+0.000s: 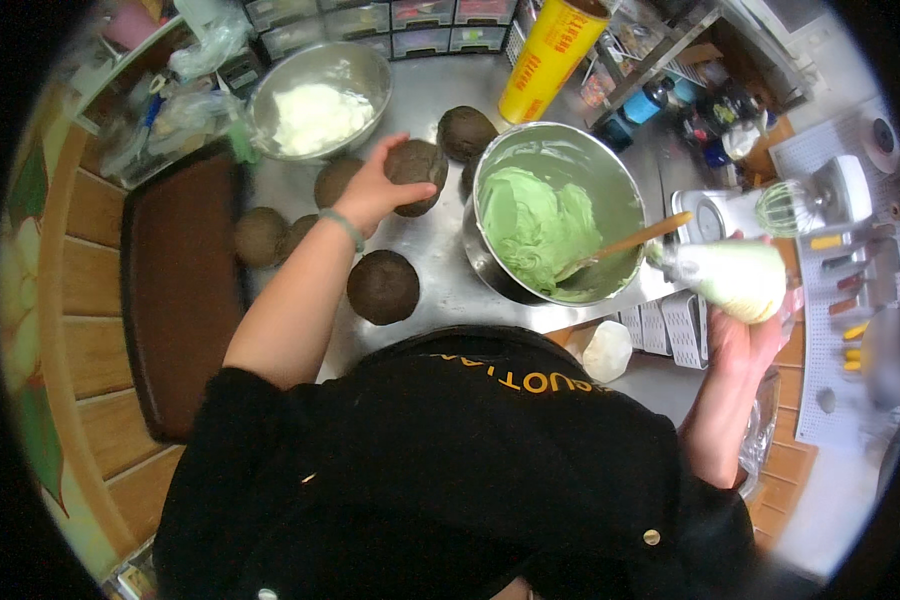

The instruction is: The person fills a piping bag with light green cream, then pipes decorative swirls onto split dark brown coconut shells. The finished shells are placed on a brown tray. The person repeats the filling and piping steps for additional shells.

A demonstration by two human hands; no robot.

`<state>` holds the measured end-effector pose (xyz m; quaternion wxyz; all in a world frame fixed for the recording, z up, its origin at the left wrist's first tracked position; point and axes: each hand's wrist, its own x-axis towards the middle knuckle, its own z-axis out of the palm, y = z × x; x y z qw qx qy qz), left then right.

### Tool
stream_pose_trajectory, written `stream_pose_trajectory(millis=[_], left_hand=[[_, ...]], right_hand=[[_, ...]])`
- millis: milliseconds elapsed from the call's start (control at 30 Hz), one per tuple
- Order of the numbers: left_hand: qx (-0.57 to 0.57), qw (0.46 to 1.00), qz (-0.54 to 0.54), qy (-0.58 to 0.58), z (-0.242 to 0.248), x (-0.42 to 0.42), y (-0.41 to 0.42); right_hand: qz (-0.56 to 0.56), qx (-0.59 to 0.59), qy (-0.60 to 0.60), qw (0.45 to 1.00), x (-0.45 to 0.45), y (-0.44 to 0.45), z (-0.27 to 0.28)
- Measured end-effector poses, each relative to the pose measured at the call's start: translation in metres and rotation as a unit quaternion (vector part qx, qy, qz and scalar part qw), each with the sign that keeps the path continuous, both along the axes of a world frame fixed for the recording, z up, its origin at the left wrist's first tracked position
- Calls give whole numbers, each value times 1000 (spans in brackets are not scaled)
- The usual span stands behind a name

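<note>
My left hand (375, 191) grips a round dark brown bun (420, 171), thumb and fingers around its sides. Several similar buns lie about it on the steel table: one bun (466, 132) behind, another bun (382, 287) in front, and paler brown buns (261, 236) partly under my forearm. On the right, my right hand (742, 337) holds a plump piping bag (735, 277) with pale green and cream-coloured filling, its tip towards the bowl. Between my hands stands a steel mixing bowl (622, 180) of green cream (536, 225). A wooden-handled spatula (637, 240) leans in that cream.
A steel bowl (379, 67) of white cream stands at the back left, near plastic drawers (420, 15). Left lies a brown baking tray (184, 300). A yellow cylinder (551, 60) rises behind the mixing bowl. A stand mixer (844, 199) with a whisk is on the right.
</note>
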<state>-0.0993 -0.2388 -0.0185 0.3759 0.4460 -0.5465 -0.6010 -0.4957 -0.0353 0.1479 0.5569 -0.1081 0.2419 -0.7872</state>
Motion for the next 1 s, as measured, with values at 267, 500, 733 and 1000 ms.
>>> stream_pose_trajectory(millis=[267, 500, 733, 1000], left_hand=[[68, 900, -86, 423, 100, 12, 103], [-63, 957, -37, 280, 116, -2, 145], [5, 888, 57, 457, 121, 10, 154], [190, 790, 21, 582, 108, 6, 153]], right_hand=[[25, 45, 2, 999, 139, -76, 40], [71, 120, -31, 990, 218, -83, 41], [87, 136, -50, 986, 222, -81, 17], [104, 139, -78, 982, 224, -83, -3]])
